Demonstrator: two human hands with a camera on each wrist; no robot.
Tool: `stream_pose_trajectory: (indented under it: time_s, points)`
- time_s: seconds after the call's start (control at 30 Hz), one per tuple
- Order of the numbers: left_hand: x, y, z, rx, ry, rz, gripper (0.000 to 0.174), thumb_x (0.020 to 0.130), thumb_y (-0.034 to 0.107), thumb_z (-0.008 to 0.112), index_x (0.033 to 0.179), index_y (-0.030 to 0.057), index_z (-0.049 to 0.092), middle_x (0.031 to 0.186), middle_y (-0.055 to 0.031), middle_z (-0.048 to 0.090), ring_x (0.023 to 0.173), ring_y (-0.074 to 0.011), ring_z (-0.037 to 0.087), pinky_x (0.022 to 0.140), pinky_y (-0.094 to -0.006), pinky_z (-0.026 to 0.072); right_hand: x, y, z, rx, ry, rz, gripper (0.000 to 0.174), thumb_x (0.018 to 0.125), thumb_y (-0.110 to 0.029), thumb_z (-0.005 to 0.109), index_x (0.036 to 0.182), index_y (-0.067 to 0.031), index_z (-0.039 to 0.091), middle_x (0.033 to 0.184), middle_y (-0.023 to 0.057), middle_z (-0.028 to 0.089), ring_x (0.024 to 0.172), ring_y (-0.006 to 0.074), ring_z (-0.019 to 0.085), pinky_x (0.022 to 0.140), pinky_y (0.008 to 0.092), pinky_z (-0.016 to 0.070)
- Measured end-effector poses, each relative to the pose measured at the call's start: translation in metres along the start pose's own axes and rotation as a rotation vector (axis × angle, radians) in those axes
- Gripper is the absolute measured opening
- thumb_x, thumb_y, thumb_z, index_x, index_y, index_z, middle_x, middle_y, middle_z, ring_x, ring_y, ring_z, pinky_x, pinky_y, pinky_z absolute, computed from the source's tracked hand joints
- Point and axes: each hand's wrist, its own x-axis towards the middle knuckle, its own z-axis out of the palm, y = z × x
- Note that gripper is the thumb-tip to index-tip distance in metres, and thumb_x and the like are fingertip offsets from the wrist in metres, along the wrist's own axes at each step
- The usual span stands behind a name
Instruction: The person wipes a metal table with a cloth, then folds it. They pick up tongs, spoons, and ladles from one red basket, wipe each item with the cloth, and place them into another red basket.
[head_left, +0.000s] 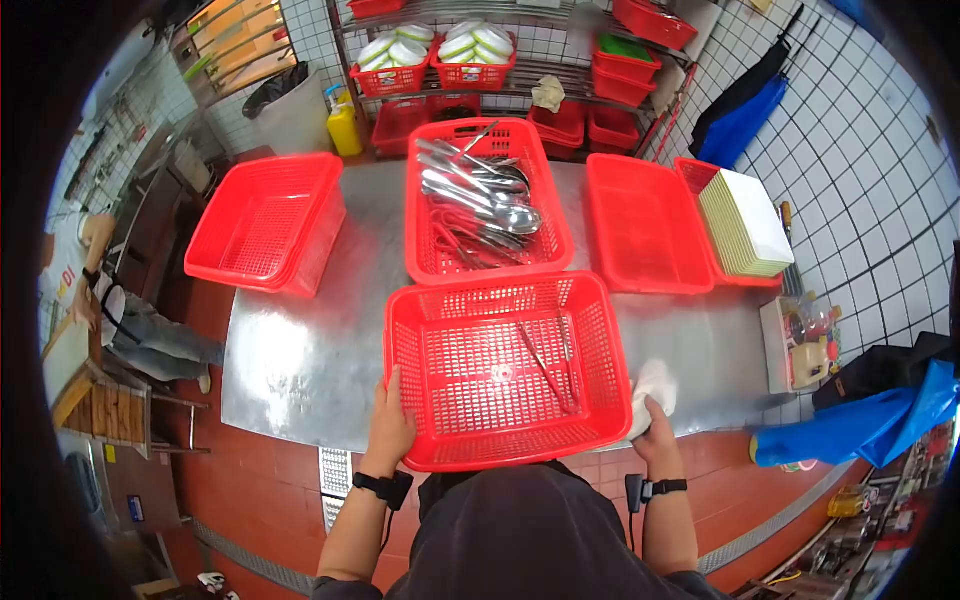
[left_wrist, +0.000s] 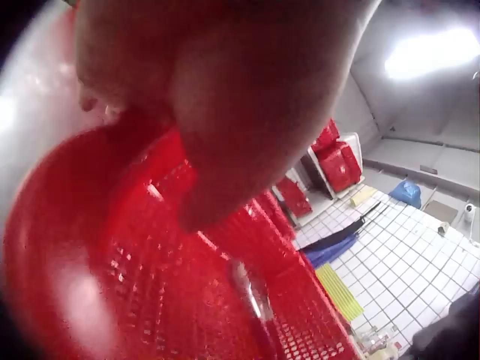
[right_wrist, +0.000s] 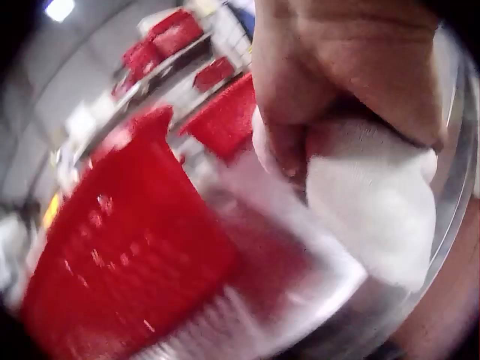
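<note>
A red perforated basket (head_left: 465, 345) sits at the table's near edge, a pair of metal tongs (head_left: 545, 370) lying inside it. My left hand (head_left: 392, 425) grips its left side; in the left wrist view the thumb reaches over the rim while other fingers are outside. To the right of the basket, my right hand (head_left: 655, 435) holds a bunched white cloth (head_left: 656, 383) low over the metal tabletop. The right wrist view shows this cloth (right_wrist: 375, 202) pinched under the fingers. Just behind, another red basket (head_left: 418, 235) holds many metal spoons and ladles (head_left: 490, 200).
Red baskets (head_left: 265, 220) stand at the table's left. A red tray (head_left: 645, 225) and a white-topped stack (head_left: 750, 220) in another red basket are at the right. Behind is a rack with red baskets of white-wrapped items (head_left: 475, 45). Another person (head_left: 150, 320) stands at far left.
</note>
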Motion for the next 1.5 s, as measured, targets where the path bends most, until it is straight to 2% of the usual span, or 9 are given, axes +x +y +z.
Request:
stream_pose_trajectory:
  time_s: [0.27, 0.53, 0.6, 0.83, 0.93, 1.0, 1.1, 1.3, 1.5]
  points:
    - [0.063, -0.002, -0.040, 0.132, 0.210, 0.228, 0.075, 0.084, 0.015, 0.068, 0.147, 0.0014, 0.030, 0.149, -0.0317, 0.027, 0.135, -0.0494, 0.032, 0.113, -0.0532, 0.0276, -0.017, 0.019, 0.039, -0.737, -0.050, -0.528, 0.053, 0.089, -0.010, 0.067, 0.136, 0.0012, 0.048, 0.128, 0.0110, 0.058, 0.118, 0.0216, 0.055, 0.101, 0.0347, 0.0429]
    - [0.249, 0.049, -0.046, 0.256, -0.005, 0.438, 0.056, 0.094, 0.040, 0.056, 0.137, 0.0039, 0.049, 0.145, -0.0184, 0.044, 0.142, -0.0364, 0.030, 0.114, -0.0586, 0.0225, -0.025, 0.065, 0.030, -0.919, 0.137, -0.496, 0.059, 0.088, -0.010, 0.068, 0.140, 0.0001, 0.043, 0.131, 0.0123, 0.055, 0.118, 0.0229, 0.053, 0.099, 0.0336, 0.0432]
    - [0.259, 0.059, -0.045, 0.670, -0.419, 0.404, 0.053, 0.096, 0.045, 0.051, 0.129, 0.0044, 0.056, 0.141, -0.0163, 0.048, 0.144, -0.0344, 0.026, 0.112, -0.0647, 0.0190, -0.036, 0.069, 0.026, -0.970, 0.169, -0.468, 0.060, 0.089, -0.007, 0.065, 0.143, -0.0003, 0.039, 0.132, 0.0117, 0.054, 0.117, 0.0216, 0.053, 0.099, 0.0326, 0.0431]
    - [0.274, 0.028, -0.061, 0.608, -0.385, 0.895, 0.042, 0.095, 0.044, 0.050, 0.107, 0.0059, 0.060, 0.121, -0.0136, 0.056, 0.130, -0.0301, 0.043, 0.113, -0.0645, 0.0171, -0.083, 0.081, 0.039, -0.598, 0.117, -0.282, 0.067, 0.091, -0.011, 0.064, 0.148, -0.0034, 0.030, 0.136, 0.0105, 0.051, 0.121, 0.0225, 0.052, 0.100, 0.0357, 0.0437]
    - [0.281, 0.045, -0.065, 0.693, -0.526, 0.922, 0.041, 0.094, 0.046, 0.052, 0.107, 0.0070, 0.059, 0.116, -0.0122, 0.057, 0.118, -0.0285, 0.050, 0.113, -0.0630, 0.0194, -0.090, 0.087, 0.047, -0.518, 0.209, -0.082, 0.068, 0.091, -0.012, 0.064, 0.148, -0.0030, 0.029, 0.139, 0.0103, 0.049, 0.126, 0.0227, 0.048, 0.105, 0.0363, 0.0397]
    - [0.280, 0.049, -0.053, 0.723, -0.485, 0.961, 0.042, 0.093, 0.046, 0.053, 0.107, 0.0071, 0.059, 0.113, -0.0117, 0.057, 0.115, -0.0285, 0.051, 0.113, -0.0625, 0.0204, -0.090, 0.097, 0.047, -0.444, 0.065, -0.270, 0.068, 0.091, -0.013, 0.063, 0.149, -0.0028, 0.028, 0.141, 0.0101, 0.046, 0.130, 0.0224, 0.044, 0.110, 0.0366, 0.0350]
    - [0.272, 0.055, -0.028, 0.690, -0.379, 0.996, 0.037, 0.091, 0.040, 0.058, 0.106, 0.0066, 0.057, 0.106, -0.0112, 0.055, 0.112, -0.0296, 0.051, 0.112, -0.0612, 0.0226, -0.090, 0.115, 0.035, -0.434, 0.079, -0.268, 0.060, 0.093, -0.005, 0.058, 0.147, 0.0002, 0.031, 0.140, 0.0105, 0.046, 0.128, 0.0216, 0.045, 0.109, 0.0336, 0.0353]
    - [0.273, 0.085, 0.056, 0.751, -0.149, 0.815, 0.043, 0.093, 0.046, 0.053, 0.110, 0.0071, 0.061, 0.108, -0.0116, 0.061, 0.111, -0.0290, 0.053, 0.105, -0.0649, 0.0296, -0.090, 0.127, 0.038, -0.489, 0.077, -0.362, 0.059, 0.094, -0.006, 0.059, 0.146, 0.0001, 0.032, 0.140, 0.0101, 0.046, 0.128, 0.0216, 0.044, 0.109, 0.0341, 0.0344]
    - [0.250, 0.143, 0.102, 0.838, -0.212, 0.634, 0.047, 0.098, 0.044, 0.043, 0.122, 0.0063, 0.057, 0.116, -0.0120, 0.060, 0.114, -0.0275, 0.052, 0.103, -0.0674, 0.0288, -0.093, 0.112, 0.055, -0.541, 0.104, -0.233, 0.063, 0.094, -0.011, 0.060, 0.148, -0.0010, 0.029, 0.139, 0.0101, 0.047, 0.128, 0.0219, 0.045, 0.108, 0.0340, 0.0356]
